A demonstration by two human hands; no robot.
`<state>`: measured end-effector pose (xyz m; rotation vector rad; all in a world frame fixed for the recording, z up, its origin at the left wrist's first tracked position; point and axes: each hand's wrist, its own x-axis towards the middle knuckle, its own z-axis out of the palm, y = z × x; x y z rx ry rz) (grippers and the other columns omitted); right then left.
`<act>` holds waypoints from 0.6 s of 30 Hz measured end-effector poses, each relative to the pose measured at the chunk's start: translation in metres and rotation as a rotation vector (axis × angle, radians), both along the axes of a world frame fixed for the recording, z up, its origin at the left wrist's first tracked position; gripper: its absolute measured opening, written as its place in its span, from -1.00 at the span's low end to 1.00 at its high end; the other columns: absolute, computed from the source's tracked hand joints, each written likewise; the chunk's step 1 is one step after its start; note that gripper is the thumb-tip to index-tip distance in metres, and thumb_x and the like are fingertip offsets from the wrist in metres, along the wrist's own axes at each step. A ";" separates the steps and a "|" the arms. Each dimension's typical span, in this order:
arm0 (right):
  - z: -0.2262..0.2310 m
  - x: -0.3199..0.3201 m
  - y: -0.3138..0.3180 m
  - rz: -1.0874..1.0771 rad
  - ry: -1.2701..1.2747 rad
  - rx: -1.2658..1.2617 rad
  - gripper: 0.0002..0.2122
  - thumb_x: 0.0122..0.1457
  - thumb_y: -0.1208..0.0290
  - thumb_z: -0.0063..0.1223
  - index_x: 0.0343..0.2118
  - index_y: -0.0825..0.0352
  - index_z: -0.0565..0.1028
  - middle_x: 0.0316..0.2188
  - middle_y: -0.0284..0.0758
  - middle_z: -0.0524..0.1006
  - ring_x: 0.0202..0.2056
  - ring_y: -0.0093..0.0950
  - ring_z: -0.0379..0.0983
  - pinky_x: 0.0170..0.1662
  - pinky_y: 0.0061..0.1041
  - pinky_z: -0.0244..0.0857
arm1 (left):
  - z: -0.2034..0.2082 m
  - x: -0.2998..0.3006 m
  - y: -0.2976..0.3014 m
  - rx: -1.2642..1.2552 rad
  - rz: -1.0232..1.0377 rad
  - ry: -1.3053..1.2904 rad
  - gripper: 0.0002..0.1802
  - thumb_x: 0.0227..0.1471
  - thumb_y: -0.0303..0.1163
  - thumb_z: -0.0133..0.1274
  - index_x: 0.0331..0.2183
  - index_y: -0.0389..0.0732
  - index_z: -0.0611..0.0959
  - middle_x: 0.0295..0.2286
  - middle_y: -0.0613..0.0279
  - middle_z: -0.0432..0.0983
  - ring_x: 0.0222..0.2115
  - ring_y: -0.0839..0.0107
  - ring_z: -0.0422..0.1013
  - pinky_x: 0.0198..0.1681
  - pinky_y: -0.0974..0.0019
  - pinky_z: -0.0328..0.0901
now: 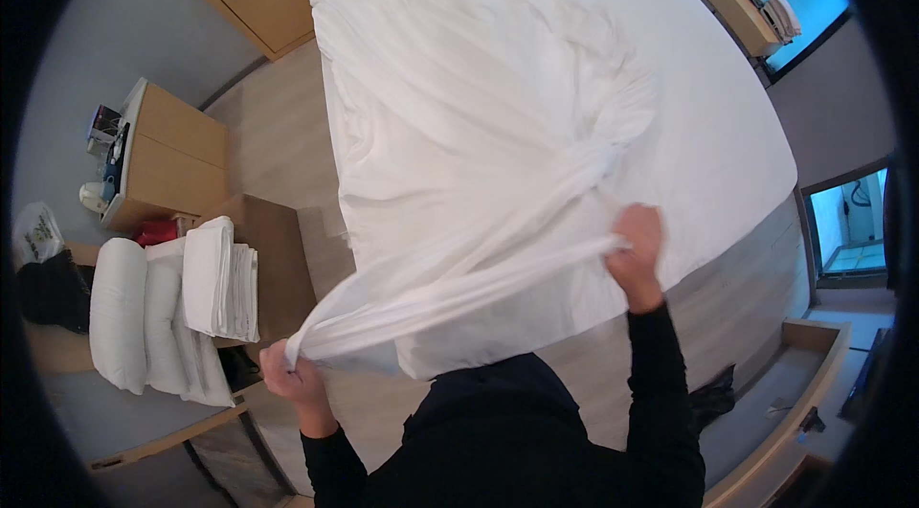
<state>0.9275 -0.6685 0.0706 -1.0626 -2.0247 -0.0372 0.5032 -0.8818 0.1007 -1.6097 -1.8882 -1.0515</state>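
Observation:
A rumpled white duvet cover [488,96] lies bunched across a bed [723,149] made up with a smooth white sheet. Its near edge is pulled taut between my hands and lifted toward me, above the bed's near end. At the cover's near left corner, my left hand [295,385] is closed around the cloth, out past the bed's side. My right hand [638,254] grips the other end of that edge in a fist, higher up and over the bed's near right part. Whether a duvet is inside the cloth cannot be made out.
Left of the bed stand stacked folded white linens [218,278], white pillows [124,316] and a wooden cabinet [177,149] with small items on top. A low wooden-edged unit [814,369] is at right. Folded textiles [771,5] lie on a ledge at far right.

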 end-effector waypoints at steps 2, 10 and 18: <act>0.034 0.017 -0.025 -0.068 0.096 0.181 -0.82 -0.35 0.64 -0.02 -0.62 0.27 0.29 -0.63 -0.31 0.30 -0.51 -0.30 0.30 -0.42 -0.39 0.04 | -0.003 -0.009 -0.002 0.050 0.013 -0.109 -0.90 0.00 -0.68 -0.10 -0.40 -0.33 0.51 -0.54 0.18 0.37 -0.55 0.30 0.28 -0.44 0.34 0.22; -0.137 0.045 -0.058 -0.057 -0.496 -0.411 -0.86 -0.22 0.61 0.05 -0.58 0.23 0.38 -0.52 -0.36 0.43 -0.33 -0.36 0.38 -0.30 -0.35 0.10 | -0.045 0.005 -0.012 -0.004 -0.199 0.160 -0.90 -0.02 -0.62 -0.05 -0.39 -0.28 0.54 -0.58 0.12 0.42 -0.58 0.14 0.37 -0.54 0.23 0.27; 0.004 0.084 -0.081 -0.151 -0.111 0.201 -0.91 -0.10 0.58 -0.03 -0.60 0.28 0.31 -0.60 -0.27 0.35 -0.52 -0.28 0.30 -0.40 -0.30 0.12 | -0.037 -0.029 -0.052 -0.056 -0.080 -0.149 -0.96 -0.08 -0.59 0.02 -0.48 -0.25 0.51 -0.63 0.14 0.39 -0.65 0.14 0.32 -0.61 0.22 0.19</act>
